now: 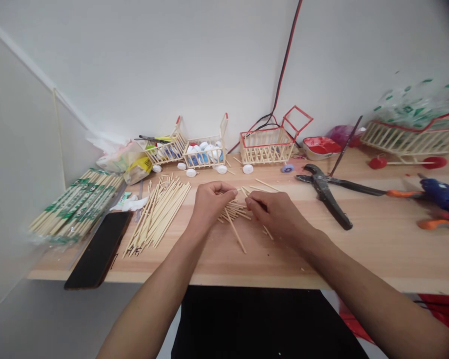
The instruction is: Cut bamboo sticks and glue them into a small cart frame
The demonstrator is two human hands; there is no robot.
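My left hand (215, 202) is over a small heap of short wooden sticks (237, 210) at the middle of the table, its thumb and fingertips together. What it pinches, if anything, is hidden. Close by on the right, my right hand (271, 208) is closed with its fingertips around a thin wooden stick (244, 191), whose end pokes out toward the left hand. One longer stick (235, 232) slants from the heap toward the table's front edge. A few more loose sticks (265, 185) lie just behind the right hand.
Left are loose skewers (162, 212), a black phone (99, 249) and packaged chopsticks (82, 204). Along the wall stand stick-built carts (265, 147) and a dish of red paint (322, 146). Right lie pliers (325, 192) and a blue glue gun (443, 197).
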